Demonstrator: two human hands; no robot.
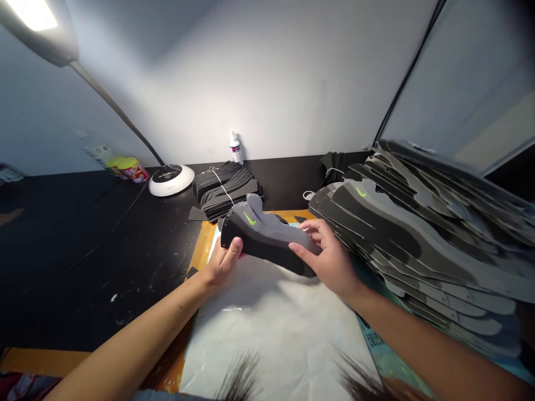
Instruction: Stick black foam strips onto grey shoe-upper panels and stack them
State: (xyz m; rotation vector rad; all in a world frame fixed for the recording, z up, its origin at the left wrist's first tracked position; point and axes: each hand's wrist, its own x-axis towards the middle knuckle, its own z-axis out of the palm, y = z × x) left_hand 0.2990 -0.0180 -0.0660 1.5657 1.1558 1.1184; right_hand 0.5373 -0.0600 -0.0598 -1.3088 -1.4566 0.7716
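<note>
A grey and black shoe upper (267, 236) with a small green swoosh is held up between both hands, above a white sheet (276, 334). My left hand (224, 260) grips its left end, thumb on the near side and the other fingers hidden behind. On the right end, my right hand (328, 253) is closed, with its thumb on the near face and fingers over the top edge. Close by on the right lies a large pile of flat grey and black shoe upper pieces (388, 234), one with a matching green swoosh.
Behind stand a tied bundle of black pieces (228, 189) and a small white bottle (235, 147). A lamp base (171, 180) and a yellow and red packet (129, 167) are at the back left. Another dark tied bundle (334, 167) sits near the wall.
</note>
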